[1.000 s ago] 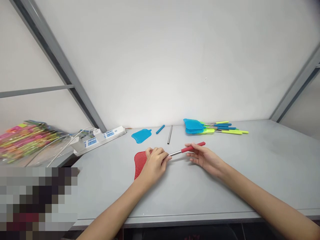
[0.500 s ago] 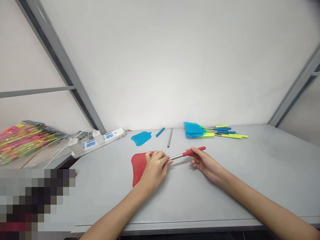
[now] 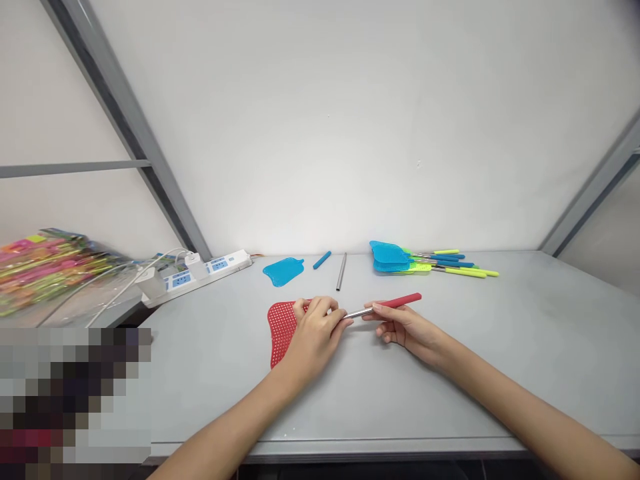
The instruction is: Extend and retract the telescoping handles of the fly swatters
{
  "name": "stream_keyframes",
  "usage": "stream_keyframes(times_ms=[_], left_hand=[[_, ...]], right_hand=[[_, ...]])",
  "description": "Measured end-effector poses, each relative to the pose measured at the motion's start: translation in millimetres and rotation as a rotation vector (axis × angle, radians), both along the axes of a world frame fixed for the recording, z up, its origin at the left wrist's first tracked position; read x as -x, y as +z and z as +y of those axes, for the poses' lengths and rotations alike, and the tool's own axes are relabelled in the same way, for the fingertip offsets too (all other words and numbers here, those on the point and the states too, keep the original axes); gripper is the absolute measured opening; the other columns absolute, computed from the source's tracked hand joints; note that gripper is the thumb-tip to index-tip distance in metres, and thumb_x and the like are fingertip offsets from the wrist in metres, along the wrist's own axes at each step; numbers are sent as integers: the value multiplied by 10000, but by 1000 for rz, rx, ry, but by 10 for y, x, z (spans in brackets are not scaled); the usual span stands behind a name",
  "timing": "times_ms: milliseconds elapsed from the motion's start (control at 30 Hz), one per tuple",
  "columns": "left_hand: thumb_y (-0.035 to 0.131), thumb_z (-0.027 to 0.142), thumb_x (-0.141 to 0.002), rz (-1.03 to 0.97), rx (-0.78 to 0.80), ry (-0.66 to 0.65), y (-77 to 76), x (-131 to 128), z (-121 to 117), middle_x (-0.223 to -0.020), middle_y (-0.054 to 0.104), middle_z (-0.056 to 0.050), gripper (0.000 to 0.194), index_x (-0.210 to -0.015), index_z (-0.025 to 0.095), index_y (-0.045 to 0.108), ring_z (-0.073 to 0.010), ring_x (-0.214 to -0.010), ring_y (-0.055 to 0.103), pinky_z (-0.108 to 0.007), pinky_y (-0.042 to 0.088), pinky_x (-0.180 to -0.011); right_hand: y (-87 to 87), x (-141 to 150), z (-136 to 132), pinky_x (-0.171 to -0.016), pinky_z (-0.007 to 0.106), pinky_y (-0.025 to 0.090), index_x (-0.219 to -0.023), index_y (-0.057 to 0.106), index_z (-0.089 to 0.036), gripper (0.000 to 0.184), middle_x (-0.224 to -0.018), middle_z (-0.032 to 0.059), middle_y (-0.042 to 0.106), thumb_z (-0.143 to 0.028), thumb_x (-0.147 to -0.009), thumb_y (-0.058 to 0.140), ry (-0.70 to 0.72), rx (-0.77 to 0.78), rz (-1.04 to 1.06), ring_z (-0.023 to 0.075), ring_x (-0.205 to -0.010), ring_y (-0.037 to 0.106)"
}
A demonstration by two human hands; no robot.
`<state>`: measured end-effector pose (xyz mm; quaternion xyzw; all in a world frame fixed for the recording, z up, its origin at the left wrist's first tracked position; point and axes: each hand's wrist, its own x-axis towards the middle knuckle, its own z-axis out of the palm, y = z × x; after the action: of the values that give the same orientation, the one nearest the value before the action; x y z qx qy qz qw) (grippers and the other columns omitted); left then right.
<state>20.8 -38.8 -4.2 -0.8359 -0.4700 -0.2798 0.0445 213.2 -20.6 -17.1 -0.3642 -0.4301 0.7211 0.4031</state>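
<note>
A red fly swatter (image 3: 283, 327) with a perforated head, a metal rod and a red grip lies across both my hands, its grip end tilted up to the right. My left hand (image 3: 320, 333) is closed around the place where head and rod meet, hiding that joint. With thumb and fingertips, my right hand (image 3: 403, 327) pinches the swatter where the rod enters the grip; its lower fingers are curled loosely. Beyond them lie a loose blue swatter head (image 3: 283, 272), a blue grip (image 3: 323, 260) and a bare metal rod (image 3: 341, 272).
Blue and yellow-green fly swatters (image 3: 393, 257) are piled at the back right by the wall. A white power strip (image 3: 220, 268) with plugs and cables stands at the left edge of the grey table (image 3: 450, 400). Bagged colourful goods (image 3: 50, 270) lie further left.
My right hand has slid from the red grip toward the rod, nearer my left hand. The swatter has shifted slightly right. The whole view has moved a little.
</note>
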Motion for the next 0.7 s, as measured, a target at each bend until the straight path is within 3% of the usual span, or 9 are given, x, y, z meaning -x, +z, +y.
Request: stream_keyframes(times_ms=[200, 533, 700], left_hand=[[383, 227, -828, 26, -16, 54, -29, -5, 14, -1000, 500, -45, 198, -796, 231, 579, -205, -955, 430, -408, 218, -794], [317, 235, -845, 37, -18, 125, -50, -4, 26, -1157, 428, -81, 244, -938, 250, 543, -239, -1080, 351, -458, 211, -855], [338, 230, -840, -20, -24, 2, 1, -8, 9, -1149, 437, -72, 241, -1002, 246, 516, -213, -1082, 356, -399, 248, -867]], right_hand=[[-12, 14, 8, -476, 175, 448, -911, 615, -144, 236, -911, 96, 619, -282, -724, 572, -45, 14, 16, 92, -583, 551], [-45, -14, 67, -483, 170, 453, -883, 607, -140, 223, -883, 92, 629, -280, -711, 586, -183, 127, 73, 79, -550, 546], [-24, -104, 151, -475, 173, 463, -867, 586, -151, 189, -907, 89, 628, -260, -713, 590, -289, 176, 141, 79, -546, 555]])
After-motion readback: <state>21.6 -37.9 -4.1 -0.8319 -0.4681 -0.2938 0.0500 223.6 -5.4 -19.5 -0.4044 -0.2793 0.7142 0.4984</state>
